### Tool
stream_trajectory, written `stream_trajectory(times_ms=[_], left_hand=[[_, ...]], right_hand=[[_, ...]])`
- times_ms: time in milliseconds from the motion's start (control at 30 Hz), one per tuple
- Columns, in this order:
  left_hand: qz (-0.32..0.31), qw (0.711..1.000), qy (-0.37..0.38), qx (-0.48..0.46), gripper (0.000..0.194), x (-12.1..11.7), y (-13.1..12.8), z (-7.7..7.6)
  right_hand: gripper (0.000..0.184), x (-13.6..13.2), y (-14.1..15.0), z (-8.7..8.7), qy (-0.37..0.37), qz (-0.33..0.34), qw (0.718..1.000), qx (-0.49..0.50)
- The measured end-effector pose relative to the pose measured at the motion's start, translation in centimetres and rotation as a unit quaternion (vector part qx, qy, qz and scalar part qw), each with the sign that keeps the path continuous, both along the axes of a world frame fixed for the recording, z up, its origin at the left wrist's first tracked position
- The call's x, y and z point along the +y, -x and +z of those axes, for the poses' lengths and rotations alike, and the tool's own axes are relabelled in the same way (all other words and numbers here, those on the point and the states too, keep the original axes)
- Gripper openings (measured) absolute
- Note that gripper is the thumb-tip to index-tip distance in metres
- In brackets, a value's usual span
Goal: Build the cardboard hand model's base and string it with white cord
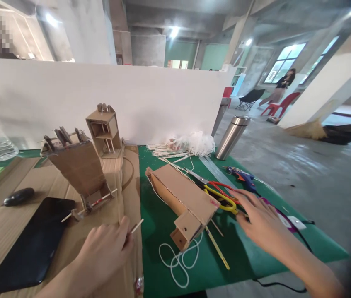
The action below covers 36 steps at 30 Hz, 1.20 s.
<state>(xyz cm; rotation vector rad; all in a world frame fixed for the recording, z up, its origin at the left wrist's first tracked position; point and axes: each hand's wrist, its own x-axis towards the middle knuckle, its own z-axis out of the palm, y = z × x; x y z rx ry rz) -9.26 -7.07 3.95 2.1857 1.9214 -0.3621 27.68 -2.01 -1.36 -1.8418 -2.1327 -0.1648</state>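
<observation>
My left hand (108, 248) is closed around a thin wooden stick (137, 226), whose end pokes out past the thumb above the cardboard sheet. My right hand (264, 217) reaches out with fingers stretched at the handles of red-handled scissors (220, 185) and yellow-handled scissors (225, 201); its fingertips appear to touch them. Beside the scissors lies a cardboard box model (184, 192) on its side, with a white cord (175, 265) below it. Another cardboard model (80, 169) with a stick through its base stands left, near a small cardboard tower (105, 132).
A black tablet (29, 244) and a mouse (19, 196) lie on the cardboard sheet (125, 256). Toward the back are white string (200, 143), a steel flask (233, 138) and a glue gun (242, 178). A white partition (100, 91) stands behind. A person (282, 87) is far right.
</observation>
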Motion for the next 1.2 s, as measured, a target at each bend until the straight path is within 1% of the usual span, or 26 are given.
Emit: stream_trajectory(times_ms=[33, 100, 133, 200, 267, 300, 400, 467, 533, 600, 700, 767, 800, 867, 933, 1000, 1100, 1200], left_hand=[[0.002, 1.000, -0.001, -0.007, 0.029, 0.1, -0.1, 0.0], [0.000, 0.999, -0.009, -0.033, 0.026, 0.4, -0.2, -0.1], [-0.002, 0.999, -0.014, -0.052, 0.024, 0.6, -0.2, -0.2], [-0.011, 0.995, -0.023, -0.094, 0.021, 1.1, 0.0, -0.4], [-0.018, 0.991, -0.025, -0.132, 0.020, 1.7, 0.2, -0.6], [-0.019, 0.988, -0.025, -0.149, 0.019, 2.0, 0.4, -0.7], [-0.015, 0.979, -0.032, -0.201, 0.020, 2.7, 0.7, -0.8], [-0.002, 0.974, -0.044, -0.221, 0.020, 2.9, 0.9, -0.9], [0.017, 0.976, -0.057, -0.209, 0.019, 3.1, 1.0, -1.1], [0.029, 0.982, -0.066, -0.172, 0.017, 3.1, 1.1, -1.2], [0.030, 0.991, -0.081, -0.106, 0.016, 3.0, 1.2, -1.3], [0.027, 0.994, -0.083, -0.067, 0.017, 2.8, 1.2, -1.0], [0.026, 0.995, -0.081, -0.048, 0.019, 2.6, 1.1, -0.7], [0.022, 0.997, -0.067, -0.011, 0.022, 2.1, 1.0, -0.1], [0.016, 0.998, -0.045, 0.031, 0.026, 1.7, 1.1, 0.6], [0.016, 0.997, -0.026, 0.073, 0.029, 1.3, 1.4, 1.0], [0.023, 0.992, -0.026, 0.120, 0.031, 1.3, 2.2, 1.3], [0.033, 0.991, -0.043, 0.126, 0.031, 1.5, 2.5, 1.3]], right_hand=[[0.044, -0.7, 1.0, 0.9, -0.002, 0.033, 0.999, 0.040], [0.043, -2.2, 3.2, 2.4, 0.026, 0.096, 0.988, 0.116], [0.047, -2.8, 4.3, 2.9, 0.045, 0.114, 0.982, 0.142], [0.060, -3.5, 6.3, 3.4, 0.091, 0.143, 0.972, 0.165], [0.069, -3.5, 7.8, 3.4, 0.117, 0.149, 0.965, 0.181], [0.069, -3.2, 8.4, 3.2, 0.126, 0.148, 0.962, 0.192], [0.060, -1.8, 9.8, 2.7, 0.144, 0.156, 0.950, 0.230], [0.055, -0.8, 10.5, 2.4, 0.139, 0.174, 0.942, 0.252], [0.052, 0.1, 11.0, 2.2, 0.129, 0.197, 0.934, 0.270], [0.049, 0.9, 11.1, 2.1, 0.131, 0.226, 0.922, 0.284], [0.049, 1.6, 10.1, 1.8, 0.115, 0.253, 0.910, 0.307], [0.047, 1.8, 8.7, 1.4, 0.076, 0.233, 0.911, 0.332], [0.042, 1.8, 7.9, 1.2, 0.057, 0.208, 0.915, 0.341], [0.029, 1.7, 6.4, 0.8, 0.050, 0.131, 0.936, 0.323], [0.017, 1.3, 5.4, 0.3, 0.087, 0.055, 0.963, 0.250], [0.013, 0.7, 5.0, -0.1, 0.131, 0.005, 0.979, 0.159], [0.008, 0.0, 5.5, -0.3, 0.163, -0.021, 0.985, 0.060], [0.008, -0.1, 6.2, 0.0, 0.214, -0.037, 0.976, 0.008]])
